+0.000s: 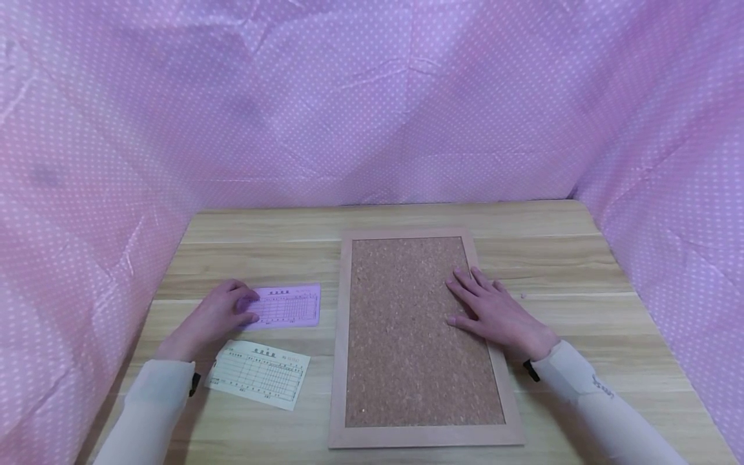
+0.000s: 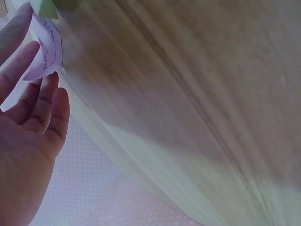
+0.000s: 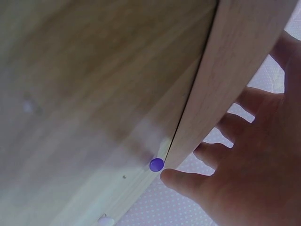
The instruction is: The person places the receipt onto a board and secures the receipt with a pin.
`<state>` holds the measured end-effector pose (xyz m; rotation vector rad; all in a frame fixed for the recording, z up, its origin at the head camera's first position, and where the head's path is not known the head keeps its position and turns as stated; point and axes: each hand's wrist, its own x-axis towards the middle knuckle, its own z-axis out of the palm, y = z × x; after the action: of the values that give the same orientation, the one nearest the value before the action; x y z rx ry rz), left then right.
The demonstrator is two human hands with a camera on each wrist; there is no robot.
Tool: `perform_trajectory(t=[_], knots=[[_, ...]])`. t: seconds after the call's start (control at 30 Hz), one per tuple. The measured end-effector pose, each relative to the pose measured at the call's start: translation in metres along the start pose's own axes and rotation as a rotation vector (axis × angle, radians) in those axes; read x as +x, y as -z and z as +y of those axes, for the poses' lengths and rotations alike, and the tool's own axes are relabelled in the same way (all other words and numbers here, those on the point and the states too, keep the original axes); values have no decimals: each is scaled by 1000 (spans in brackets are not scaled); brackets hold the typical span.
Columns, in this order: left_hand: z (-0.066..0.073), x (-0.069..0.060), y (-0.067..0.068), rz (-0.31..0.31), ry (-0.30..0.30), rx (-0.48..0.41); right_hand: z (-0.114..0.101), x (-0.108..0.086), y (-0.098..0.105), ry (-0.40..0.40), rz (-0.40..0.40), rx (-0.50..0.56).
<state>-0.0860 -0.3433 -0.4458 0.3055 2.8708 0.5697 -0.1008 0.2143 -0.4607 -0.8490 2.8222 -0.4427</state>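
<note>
A purple receipt slip (image 1: 290, 305) lies left of the cork board. My left hand (image 1: 217, 316) pinches its left end between thumb and fingers. In the left wrist view the held end of the purple slip (image 2: 49, 52) looks bent up among the fingers of my left hand (image 2: 28, 122). Just nearer to me is a pale green receipt slip (image 1: 261, 374), flat on the table. My right hand (image 1: 494, 313) rests with spread fingers across the right side of the wood-framed cork board (image 1: 407, 336). The right wrist view shows that hand (image 3: 249, 155) along the frame (image 3: 225, 61).
A round purple pushpin head (image 3: 156, 165) sits beside the frame, close to the little finger of my right hand. A pale small object (image 3: 106, 220) is near the table's far edge. Pink dotted cloth (image 1: 372, 116) surrounds the wooden table (image 1: 267, 239).
</note>
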Motion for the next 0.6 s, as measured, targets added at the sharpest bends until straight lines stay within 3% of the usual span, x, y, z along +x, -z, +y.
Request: perform_trajectory(t=[0.27,0.43,0.6], knots=[[-1,-3,1,23,-4,-75,0,0,0,-6,-1,4],[4,-4,1,122,-21,-149,0,0,0,-3,-3,-1],[15,-7,0,234,7,-219,0,0,0,-4,-6,0]])
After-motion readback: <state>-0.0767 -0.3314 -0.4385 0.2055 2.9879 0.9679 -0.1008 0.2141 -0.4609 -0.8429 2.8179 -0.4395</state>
